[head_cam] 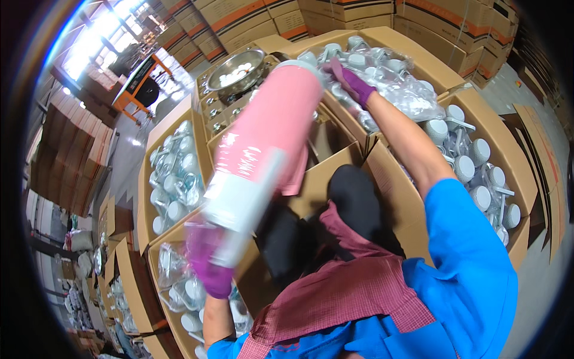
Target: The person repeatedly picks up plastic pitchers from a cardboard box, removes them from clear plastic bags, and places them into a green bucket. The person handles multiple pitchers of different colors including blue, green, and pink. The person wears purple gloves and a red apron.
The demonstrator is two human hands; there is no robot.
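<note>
A large pink bottle point(273, 121), blurred by motion, slants across the middle of the view. Its lower end is white, with a pale bar along the side, and plastic film seems to glint on it. My left hand point(210, 258), in a purple glove, grips this lower end. My right hand point(352, 83), also gloved, reaches over a carton at the upper right, beside clear plastic bags point(394, 87) of pale lids. Its fingertips are close to the bottle's pale grey upper end; whether they touch it or hold anything is unclear.
Open cartons of pale handled lids stand at left point(177, 179), lower left point(188, 287) and right point(475, 166). A steel bowl point(236, 74) of small white pieces rests on a divided carton point(217, 116). Stacked cartons point(350, 13) rise behind. Below the bottle, my knees point(354, 193) border an open carton point(332, 166).
</note>
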